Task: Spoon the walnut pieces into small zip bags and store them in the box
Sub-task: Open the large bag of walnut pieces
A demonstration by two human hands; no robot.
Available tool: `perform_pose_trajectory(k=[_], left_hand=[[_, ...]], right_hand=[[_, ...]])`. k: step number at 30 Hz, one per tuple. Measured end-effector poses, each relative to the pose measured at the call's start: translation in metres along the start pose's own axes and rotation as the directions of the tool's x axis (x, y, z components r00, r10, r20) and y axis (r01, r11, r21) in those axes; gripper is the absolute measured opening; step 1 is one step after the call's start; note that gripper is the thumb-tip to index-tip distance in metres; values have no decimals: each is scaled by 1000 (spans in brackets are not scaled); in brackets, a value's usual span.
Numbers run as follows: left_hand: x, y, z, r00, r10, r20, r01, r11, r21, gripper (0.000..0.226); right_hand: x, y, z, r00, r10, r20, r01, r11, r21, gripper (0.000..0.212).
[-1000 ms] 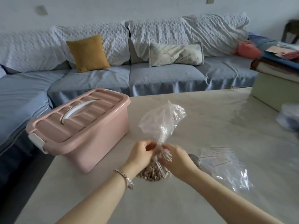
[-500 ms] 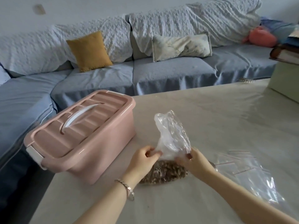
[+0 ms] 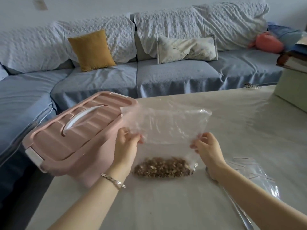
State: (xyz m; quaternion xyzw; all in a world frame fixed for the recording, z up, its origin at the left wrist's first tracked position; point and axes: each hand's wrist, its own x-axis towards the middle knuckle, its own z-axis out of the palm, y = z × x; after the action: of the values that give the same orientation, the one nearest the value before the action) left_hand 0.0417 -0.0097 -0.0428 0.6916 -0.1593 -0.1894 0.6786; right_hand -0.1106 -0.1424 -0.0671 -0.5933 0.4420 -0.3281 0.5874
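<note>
We hold the bag upright and stretched flat just right of the box: left hand pinches its left edge beside the box wall, right hand pinches the right edge. Walnuts sit in the bag's bottom, on the table near the box's front corner. Box is closed; spare bags lie farther right of it, past our right arm.

Living room with a blue-grey corner sofa.
Pale wall across the top; mustard cushion upper left, cream cushion at centre, pale table filling the lower right, soft even light.
</note>
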Motion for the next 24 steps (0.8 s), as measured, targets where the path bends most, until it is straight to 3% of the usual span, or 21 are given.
perform_pose_trajectory(k=[2, 4, 6, 7, 8, 10, 11, 13, 14, 16, 19, 22, 24], left_hand=[[-4, 10, -4, 995, 70, 66, -68, 997, -31, 37], [-6, 24, -11, 957, 262, 127, -274, 957, 92, 62], [-9, 43, -18, 823, 507, 255, -561, 794, 235, 74], [-9, 52, -22, 699, 619, 357, -715, 610, 342, 70], [-7, 59, -25, 561, 670, 486, -816, 350, 460, 61], [-5, 64, -28, 367, 616, 697, -819, -140, 556, 39], [-3, 62, -29, 324, 562, 761, -785, -289, 548, 30], [-4, 53, -28, 268, 451, 852, -734, -478, 483, 20], [-4, 47, -29, 225, 426, 876, -734, -518, 440, 20], [-3, 37, -30, 170, 446, 879, -771, -496, 400, 33], [-6, 37, -30, 238, 497, 834, -794, -394, 462, 39], [-14, 37, -29, 203, 404, 892, -853, -373, 364, 21], [-23, 39, -27, 238, 334, 912, -908, -256, 331, 25]], right_hand=[[-6, -22, 0, 989, -124, 78, 119, 991, 64, 36], [-10, -47, 0, 933, -320, 163, 314, 948, 62, 64], [-8, -67, -2, 804, -562, 192, 588, 799, -127, 68], [-8, -75, -4, 712, -664, 229, 702, 675, -227, 59], [-8, -81, -7, 615, -730, 299, 786, 536, -309, 47], [-11, -86, -11, 456, -735, 502, 875, 267, -403, 35], [-13, -87, -12, 442, -663, 604, 882, 201, -425, 38], [-18, -86, -12, 504, -454, 735, 860, 187, -475, 51], [-20, -84, -12, 533, -359, 766, 845, 193, -498, 56], [-19, -80, -13, 544, -246, 802, 839, 161, -520, 62], [-20, -79, -18, 586, -137, 799, 811, 107, -576, 59], [-22, -77, -21, 587, -9, 809, 809, 17, -587, 54], [-26, -74, -21, 610, 145, 779, 777, 84, -624, 47]])
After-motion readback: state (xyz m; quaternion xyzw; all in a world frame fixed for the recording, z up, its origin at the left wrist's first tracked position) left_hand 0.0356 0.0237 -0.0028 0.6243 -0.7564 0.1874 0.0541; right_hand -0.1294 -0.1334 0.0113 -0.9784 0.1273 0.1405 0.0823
